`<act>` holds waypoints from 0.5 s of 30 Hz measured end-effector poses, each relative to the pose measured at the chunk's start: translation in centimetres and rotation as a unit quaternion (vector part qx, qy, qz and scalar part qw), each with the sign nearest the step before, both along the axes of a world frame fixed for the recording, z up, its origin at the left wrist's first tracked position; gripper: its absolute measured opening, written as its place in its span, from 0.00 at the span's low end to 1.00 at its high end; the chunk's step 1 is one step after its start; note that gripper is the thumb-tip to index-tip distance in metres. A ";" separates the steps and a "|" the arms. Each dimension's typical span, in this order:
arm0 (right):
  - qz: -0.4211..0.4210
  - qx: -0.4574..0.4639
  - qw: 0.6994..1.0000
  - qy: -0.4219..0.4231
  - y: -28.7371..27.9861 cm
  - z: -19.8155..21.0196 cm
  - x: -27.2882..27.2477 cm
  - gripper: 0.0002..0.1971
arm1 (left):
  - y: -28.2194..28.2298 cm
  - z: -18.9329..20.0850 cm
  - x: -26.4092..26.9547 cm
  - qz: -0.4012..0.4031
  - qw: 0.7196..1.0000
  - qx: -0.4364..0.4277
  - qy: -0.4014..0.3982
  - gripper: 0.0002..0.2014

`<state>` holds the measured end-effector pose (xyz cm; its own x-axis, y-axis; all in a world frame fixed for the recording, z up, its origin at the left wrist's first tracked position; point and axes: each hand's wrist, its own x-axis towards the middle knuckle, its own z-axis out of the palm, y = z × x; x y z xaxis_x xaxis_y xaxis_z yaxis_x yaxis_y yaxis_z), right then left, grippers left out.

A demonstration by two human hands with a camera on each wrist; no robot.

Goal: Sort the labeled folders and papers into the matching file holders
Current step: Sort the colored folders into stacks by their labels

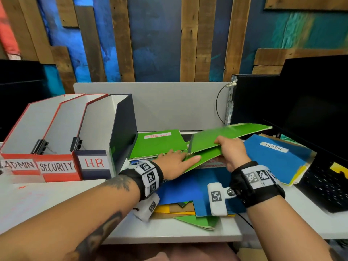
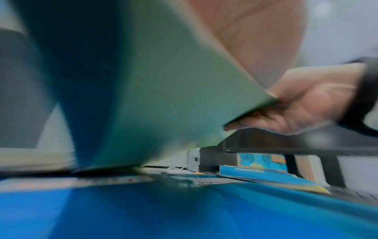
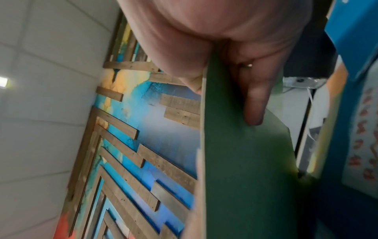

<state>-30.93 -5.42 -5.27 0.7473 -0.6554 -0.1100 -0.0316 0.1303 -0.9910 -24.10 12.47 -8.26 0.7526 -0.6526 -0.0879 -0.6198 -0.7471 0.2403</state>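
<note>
Three file holders stand at the left, labelled ADMIN [image 1: 20, 164], SECURITY [image 1: 56, 166] and HR [image 1: 94, 162]. My right hand [image 1: 229, 149] grips the near edge of a green folder [image 1: 229, 132], thumb on top, and holds it tilted above the pile. The right wrist view shows its fingers [image 3: 253, 105] under the green folder [image 3: 245, 161]. My left hand [image 1: 180, 159] lies with straight fingers on a green sheet [image 1: 205, 159] just below it. Another green folder [image 1: 158, 144] with a white label lies beside the HR holder. A blue folder [image 1: 273, 157] labelled ADMIN lies at the right.
A loose pile of blue, yellow and green folders [image 1: 188, 196] lies under both wrists near the desk's front edge [image 1: 169, 236]. A black monitor [image 1: 301, 110] and keyboard [image 1: 323, 189] fill the right side. A grey partition [image 1: 169, 104] closes the back.
</note>
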 end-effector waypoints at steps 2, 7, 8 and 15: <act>-0.030 -0.042 0.999 -0.005 -2.3 -0.2 0.7 0.22 | 1.1 0.1 1.0 0.052 0.996 0.025 0.067 0.47; -0.072 -0.057 0.994 -0.062 -1.9 3.4 -2.1 0.06 | 5.2 -1.9 4.9 0.112 0.982 0.118 0.098 0.34; -0.076 -0.057 0.992 -0.077 -2.1 3.7 -2.2 0.06 | 5.8 -2.4 5.4 0.122 0.980 0.130 0.094 0.35; -0.116 -0.074 0.985 -0.102 -3.8 4.5 -2.6 0.09 | 5.5 -2.4 5.2 0.134 0.977 0.150 0.074 0.45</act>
<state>-33.51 -9.26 -0.75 0.5717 -0.8090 0.1365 0.1842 -0.0355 -0.9822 -18.91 18.01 -10.69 0.8571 -0.3621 -0.3665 -0.3673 -0.9283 0.0582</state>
